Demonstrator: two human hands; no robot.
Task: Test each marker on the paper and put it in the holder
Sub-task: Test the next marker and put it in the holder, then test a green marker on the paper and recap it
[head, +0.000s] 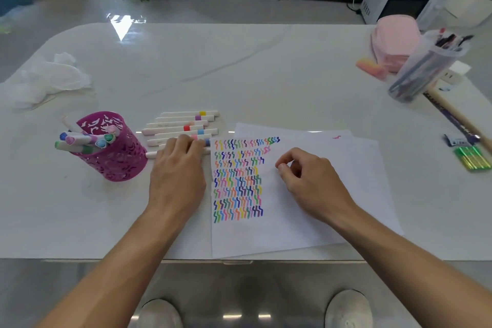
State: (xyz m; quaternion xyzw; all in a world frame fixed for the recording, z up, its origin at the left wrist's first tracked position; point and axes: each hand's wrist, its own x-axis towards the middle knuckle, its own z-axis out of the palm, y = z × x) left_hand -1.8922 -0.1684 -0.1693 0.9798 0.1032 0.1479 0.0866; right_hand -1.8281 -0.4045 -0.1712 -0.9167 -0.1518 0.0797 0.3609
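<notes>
A row of white-barrelled markers with coloured bands lies on the white marble-look table, between the magenta perforated metal holder and the white sheet of paper covered in rows of coloured squiggles; the left hand rests palm down over the nearest markers of that row, its fingertips touching the barrels, though whether they have closed round one I cannot tell; the right hand lies on the paper just right of the squiggles, fingers loosely curled with thumb and forefinger near each other, grasping nothing visible; the holder stands just left of the left hand and already carries several markers, their caps fanning out over its left rim; a second sheet lies under the first, offset up and right; farther out, crumpled white tissue sits at the far left, while a clear plastic jar of pens, a pink fabric pouch and a green packet sit at the right.
</notes>
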